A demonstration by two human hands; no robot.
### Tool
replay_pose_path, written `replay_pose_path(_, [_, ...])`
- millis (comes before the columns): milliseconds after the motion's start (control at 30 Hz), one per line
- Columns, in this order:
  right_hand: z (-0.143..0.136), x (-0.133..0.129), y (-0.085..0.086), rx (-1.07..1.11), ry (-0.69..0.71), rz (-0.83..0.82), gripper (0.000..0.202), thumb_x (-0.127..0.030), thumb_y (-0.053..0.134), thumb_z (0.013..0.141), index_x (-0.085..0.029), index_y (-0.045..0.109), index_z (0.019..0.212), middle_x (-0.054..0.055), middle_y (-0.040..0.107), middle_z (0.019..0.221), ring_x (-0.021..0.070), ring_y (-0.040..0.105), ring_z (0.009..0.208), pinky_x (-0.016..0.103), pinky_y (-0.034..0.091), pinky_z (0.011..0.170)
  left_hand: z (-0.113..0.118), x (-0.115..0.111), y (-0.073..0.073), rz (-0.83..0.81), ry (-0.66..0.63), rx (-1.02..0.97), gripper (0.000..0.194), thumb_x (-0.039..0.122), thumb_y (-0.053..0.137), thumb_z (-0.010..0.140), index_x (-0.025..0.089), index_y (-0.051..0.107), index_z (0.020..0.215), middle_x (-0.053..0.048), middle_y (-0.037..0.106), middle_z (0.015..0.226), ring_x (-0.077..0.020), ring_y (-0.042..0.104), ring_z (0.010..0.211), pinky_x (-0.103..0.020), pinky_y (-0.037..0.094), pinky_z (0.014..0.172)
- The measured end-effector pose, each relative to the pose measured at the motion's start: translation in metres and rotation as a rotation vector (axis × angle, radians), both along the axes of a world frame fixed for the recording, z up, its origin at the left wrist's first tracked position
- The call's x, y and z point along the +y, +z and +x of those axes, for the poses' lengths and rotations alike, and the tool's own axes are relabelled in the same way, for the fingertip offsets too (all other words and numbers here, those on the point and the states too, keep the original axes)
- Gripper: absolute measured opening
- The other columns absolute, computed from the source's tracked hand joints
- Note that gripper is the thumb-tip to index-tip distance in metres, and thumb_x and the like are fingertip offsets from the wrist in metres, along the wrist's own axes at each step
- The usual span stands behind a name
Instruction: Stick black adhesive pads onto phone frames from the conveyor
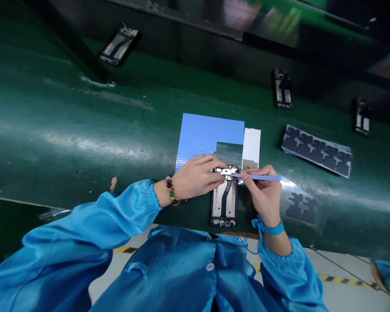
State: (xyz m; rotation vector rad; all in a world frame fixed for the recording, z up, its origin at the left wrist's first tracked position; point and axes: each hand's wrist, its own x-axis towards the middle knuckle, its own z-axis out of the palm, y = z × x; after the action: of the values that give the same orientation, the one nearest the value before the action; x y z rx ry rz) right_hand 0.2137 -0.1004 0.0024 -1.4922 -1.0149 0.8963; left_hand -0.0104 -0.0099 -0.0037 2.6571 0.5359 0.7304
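An opened phone body (224, 203) lies upright in front of me at the bench's near edge, its board end away from me. My left hand (198, 178) rests over the upper left of the phone, fingers bent together at the board; what they may pinch is too small to name. Between the fingers of my right hand (264, 190) is a thin purple stick (263, 177), its tip at the phone's upper part. Just beyond the phone lie a blue sheet (211, 130) and a white strip (251, 145).
Dark die-cut stickers on a sheet stack (316, 150) lie to the right, with a clear sticker sheet (300, 208) nearer. Other phone bodies lie at the back left (119, 44), back right (283, 89) and far right (362, 116). A dark post (74, 47) stands at left.
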Motion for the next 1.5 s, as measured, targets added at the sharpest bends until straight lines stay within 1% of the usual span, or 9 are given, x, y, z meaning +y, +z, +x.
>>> replay_pose_path(233, [0.01,-0.001,-0.004,0.05,-0.176,0.071,0.035,-0.035,0.088,0.084,-0.028,0.054,0.086,-0.002,0.075,0.088,0.0218,0.079,0.094,0.049,0.058,0.107,0.0,0.001,-0.001,-0.049,-0.001,0.006,0.016,0.03,0.063,0.105,0.023,0.077,0.104,-0.004,0.074,0.126,-0.0208,0.066,0.115,-0.036,0.058,0.095])
replay_pose_path(367, [0.012,-0.001,-0.005,0.057,-0.157,0.044,0.035,-0.034,0.087,0.084,-0.028,0.053,0.087,-0.001,0.075,0.088,0.0218,0.079,0.094,0.046,0.06,0.102,0.001,0.001,-0.002,-0.06,0.014,-0.001,0.017,0.03,0.063,0.105,0.021,0.076,0.11,-0.006,0.074,0.125,-0.0212,0.067,0.112,-0.037,0.06,0.092])
replay_pose_path(600, [0.01,0.0,-0.002,0.06,-0.134,0.016,0.035,-0.036,0.088,0.084,-0.027,0.054,0.086,0.0,0.076,0.091,0.0212,0.079,0.092,0.042,0.061,0.096,0.0,0.003,-0.002,-0.056,-0.006,-0.034,0.014,0.028,0.064,0.104,0.021,0.076,0.104,-0.005,0.076,0.124,-0.0213,0.067,0.111,-0.037,0.06,0.093])
replay_pose_path(733, [0.008,0.0,-0.002,0.012,-0.047,0.007,0.032,-0.038,0.088,0.084,-0.027,0.058,0.087,0.002,0.077,0.091,0.0219,0.079,0.094,0.041,0.062,0.093,-0.001,0.002,-0.003,-0.114,0.018,-0.049,0.014,0.029,0.065,0.103,0.02,0.075,0.108,-0.006,0.075,0.124,-0.0202,0.068,0.11,-0.036,0.061,0.092])
replay_pose_path(867, [0.007,0.001,-0.002,-0.011,-0.024,-0.002,0.03,-0.038,0.087,0.085,-0.027,0.06,0.088,0.002,0.078,0.092,0.0226,0.079,0.096,0.041,0.063,0.089,-0.001,0.002,-0.003,-0.157,0.055,-0.041,0.014,0.031,0.067,0.102,0.02,0.073,0.108,-0.006,0.076,0.123,-0.0202,0.07,0.111,-0.036,0.061,0.092])
replay_pose_path(1067, [0.008,0.002,-0.001,0.0,0.009,-0.015,0.031,-0.038,0.088,0.084,-0.027,0.06,0.087,0.002,0.079,0.093,0.0234,0.079,0.098,0.042,0.065,0.089,-0.001,0.001,-0.002,-0.172,0.044,-0.06,0.014,0.028,0.067,0.101,0.019,0.071,0.11,-0.007,0.076,0.123,-0.0208,0.071,0.112,-0.037,0.061,0.095])
replay_pose_path(1200, [0.006,-0.006,0.001,0.044,-0.034,-0.002,0.032,-0.035,0.087,0.085,-0.026,0.057,0.085,0.003,0.078,0.093,0.0223,0.079,0.096,0.042,0.064,0.092,-0.001,0.001,0.0,-0.195,0.049,-0.072,0.022,0.028,0.07,0.1,0.017,0.067,0.12,-0.009,0.075,0.124,-0.021,0.072,0.114,-0.038,0.062,0.096])
replay_pose_path(1367, [-0.005,-0.019,-0.004,0.022,-0.142,0.028,0.032,-0.033,0.086,0.086,-0.026,0.055,0.085,0.001,0.078,0.092,0.0216,0.079,0.096,0.047,0.059,0.106,-0.001,0.002,-0.001,-0.204,0.049,-0.064,0.02,0.028,0.069,0.1,0.018,0.068,0.118,-0.009,0.075,0.124,-0.0206,0.071,0.115,-0.038,0.061,0.098])
replay_pose_path(1500, [-0.011,-0.017,-0.005,0.011,-0.118,0.018,0.032,-0.034,0.086,0.086,-0.026,0.055,0.084,0.002,0.078,0.091,0.0225,0.079,0.096,0.045,0.062,0.097,0.0,0.002,-0.002,-0.213,0.049,-0.071,0.021,0.025,0.07,0.099,0.018,0.068,0.118,-0.009,0.075,0.124,-0.0204,0.071,0.116,-0.038,0.061,0.098])
